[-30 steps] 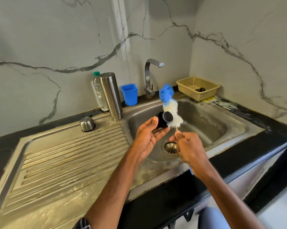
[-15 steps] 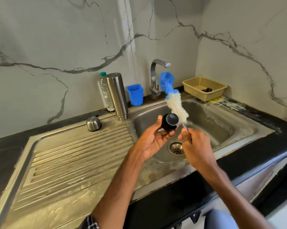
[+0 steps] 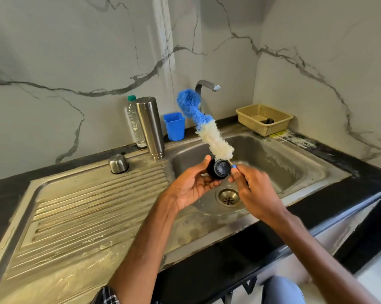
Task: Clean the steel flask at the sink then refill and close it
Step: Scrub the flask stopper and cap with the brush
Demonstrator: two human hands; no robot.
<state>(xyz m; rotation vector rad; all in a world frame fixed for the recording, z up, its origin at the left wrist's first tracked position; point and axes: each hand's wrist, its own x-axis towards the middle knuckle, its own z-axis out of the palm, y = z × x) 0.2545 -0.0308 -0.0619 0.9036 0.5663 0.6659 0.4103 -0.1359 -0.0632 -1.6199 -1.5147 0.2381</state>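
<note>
Sitting between left fingers (image 3: pixel 208 183): stopper (image 3: pixel 219 170) (brush (image 3: pixel 215 139) beside)

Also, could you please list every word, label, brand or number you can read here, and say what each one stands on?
No text can be read in this view.
Printed patch on the counter beside the basket: yellow and dark marks, too blurred to read.
Plastic bottle: no legible label.
Steel flask, black stopper, blue cup: no marking shows.
</note>
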